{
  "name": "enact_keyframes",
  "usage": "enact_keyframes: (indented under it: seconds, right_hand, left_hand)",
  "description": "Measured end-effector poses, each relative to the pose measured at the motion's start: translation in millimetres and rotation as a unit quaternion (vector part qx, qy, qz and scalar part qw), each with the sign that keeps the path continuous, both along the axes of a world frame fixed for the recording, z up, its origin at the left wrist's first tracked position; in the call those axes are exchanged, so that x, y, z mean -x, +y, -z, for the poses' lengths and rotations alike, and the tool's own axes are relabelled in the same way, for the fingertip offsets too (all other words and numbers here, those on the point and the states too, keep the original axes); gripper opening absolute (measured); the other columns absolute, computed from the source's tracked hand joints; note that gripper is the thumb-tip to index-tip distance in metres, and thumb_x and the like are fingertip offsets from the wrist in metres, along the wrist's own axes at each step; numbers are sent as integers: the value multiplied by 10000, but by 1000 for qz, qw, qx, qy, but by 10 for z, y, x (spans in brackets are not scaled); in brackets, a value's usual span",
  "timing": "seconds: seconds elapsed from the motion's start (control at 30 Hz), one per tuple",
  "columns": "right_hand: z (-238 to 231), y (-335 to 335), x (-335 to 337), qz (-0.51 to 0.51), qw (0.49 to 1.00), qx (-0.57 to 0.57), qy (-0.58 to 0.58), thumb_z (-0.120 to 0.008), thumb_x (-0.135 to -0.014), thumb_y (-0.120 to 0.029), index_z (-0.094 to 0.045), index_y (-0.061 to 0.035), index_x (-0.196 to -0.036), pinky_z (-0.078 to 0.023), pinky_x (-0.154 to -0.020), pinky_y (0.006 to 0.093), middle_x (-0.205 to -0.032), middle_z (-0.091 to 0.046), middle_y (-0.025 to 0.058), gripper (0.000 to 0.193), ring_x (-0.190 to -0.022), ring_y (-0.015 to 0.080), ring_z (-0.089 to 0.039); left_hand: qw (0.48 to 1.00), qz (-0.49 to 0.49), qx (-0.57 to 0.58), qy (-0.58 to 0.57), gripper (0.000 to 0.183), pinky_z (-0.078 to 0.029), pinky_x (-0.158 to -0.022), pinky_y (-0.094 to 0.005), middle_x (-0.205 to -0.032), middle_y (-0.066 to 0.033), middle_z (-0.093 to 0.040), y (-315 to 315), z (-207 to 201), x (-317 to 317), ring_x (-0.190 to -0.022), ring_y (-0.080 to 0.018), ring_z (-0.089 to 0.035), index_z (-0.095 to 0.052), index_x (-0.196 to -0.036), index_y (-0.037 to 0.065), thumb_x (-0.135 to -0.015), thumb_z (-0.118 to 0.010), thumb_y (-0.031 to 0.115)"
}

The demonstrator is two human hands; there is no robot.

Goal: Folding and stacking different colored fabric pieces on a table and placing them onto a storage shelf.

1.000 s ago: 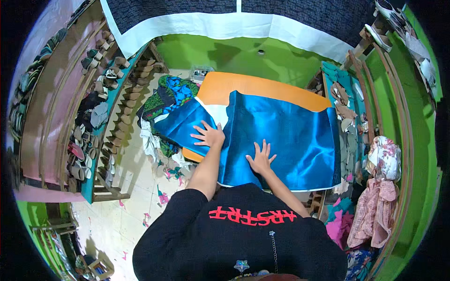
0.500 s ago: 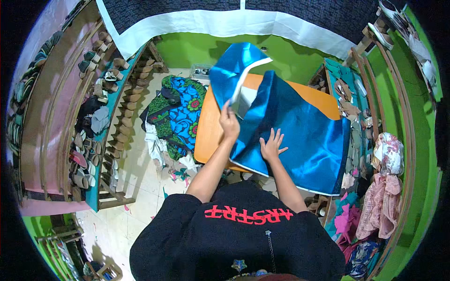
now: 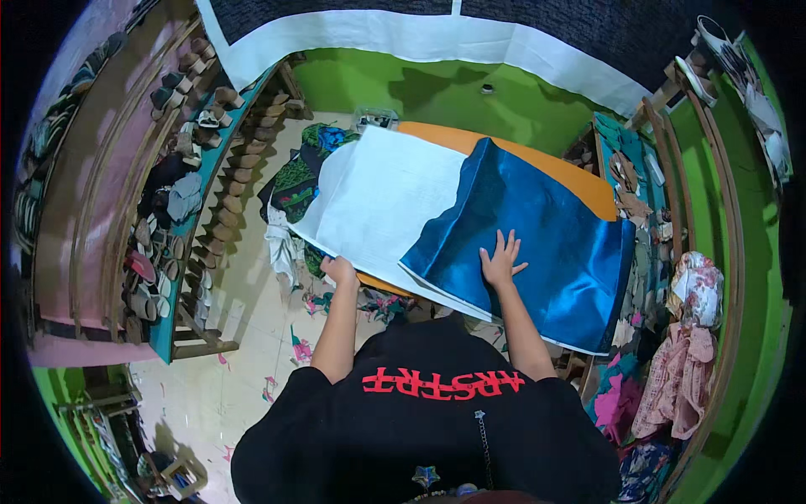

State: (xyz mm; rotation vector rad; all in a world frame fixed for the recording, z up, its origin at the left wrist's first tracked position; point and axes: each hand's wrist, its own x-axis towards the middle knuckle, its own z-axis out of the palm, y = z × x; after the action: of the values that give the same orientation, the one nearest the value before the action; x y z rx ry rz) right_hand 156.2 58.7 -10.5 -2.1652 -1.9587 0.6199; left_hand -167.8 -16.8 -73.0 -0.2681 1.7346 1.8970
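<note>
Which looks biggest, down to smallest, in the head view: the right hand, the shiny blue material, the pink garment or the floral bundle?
By visible area:
1. Shiny blue material
2. Pink garment
3. Floral bundle
4. Right hand

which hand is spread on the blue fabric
The right hand, open on the blue fabric; the left hand is curled at the near edge of the white sheet.

My left hand [image 3: 340, 271] and right hand [image 3: 502, 266] made two; I counted one blue stretch [image 3: 558, 252] of material, one white stretch [image 3: 403, 197], one orange table [image 3: 581, 180], one far box [image 3: 376, 119], one flowered bundle [image 3: 698, 290] at right.
</note>
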Motion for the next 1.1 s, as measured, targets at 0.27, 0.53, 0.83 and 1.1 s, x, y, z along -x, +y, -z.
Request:
enact_keyframes:
  seconds: [0.27,0.53,0.83,1.1]
  right_hand:
    - [38,-219,-190,1,991,-98,90,-555,-753,-236,-428,-88,-1150,-128,-936,604,-1319,-263,149,442,-1236,329,-205]
    - [-156,-579,-896,70,935,-313,153,-542,-702,-60,-538,-58,-956,-301,-882,398,-1107,-422,161,254,-1018,326,-385]
    - [-174,-1316,-1996,443,819,-338,-137,-595,-700,-119,-420,-70,-1084,-257,-895,436,-1146,-334,171,425,-1065,332,-305]
    - [0,-1290,-2327,644,728,-234,22,-666,-693,-230,-347,37,-1131,-368,-831,475,-1132,-353,254,604,-1017,386,-395]
  left_hand:
    - [841,337,20,423,247,-409,-771,-335,-838,-132,-564,143,-513,-362,-811,-239,-537,-541,-917,-22,-712,-566,113]
    - [651,556,293,426,626,-379,-826,-408,-1010,-173,-555,623,-843,-1282,-978,-317,-497,-483,-1059,-13,-719,-540,510]
    - [628,544,349,433,678,-390,-816,-469,-1047,-215,-486,753,-968,-1659,-1005,-369,-457,-461,-1046,-33,-690,-562,536]
    - [602,589,392,371,584,-381,-826,-458,-1009,-173,-548,854,-836,-1803,-1010,-322,-494,-460,-1046,14,-697,-604,461]
